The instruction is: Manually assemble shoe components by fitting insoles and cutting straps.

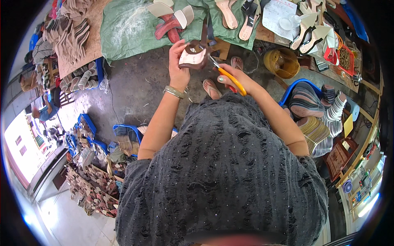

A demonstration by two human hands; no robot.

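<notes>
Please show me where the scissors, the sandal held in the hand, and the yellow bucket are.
scissors (232, 78): head view, on the orange handle.
sandal (192, 58): head view, on the pale insole.
yellow bucket (282, 62): head view, on its side wall.

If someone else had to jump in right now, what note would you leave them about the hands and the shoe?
Left hand: grips the brown sandal with a pale insole, held up over the grey floor.
Right hand: holds the orange-handled scissors, blades at the sandal's edge.
Nearby: green tarp with red and tan sandals, blue crate of stacked soles on the right.
Done: cannot tell how much is trimmed.
Left: probably finishing the cut.
</notes>
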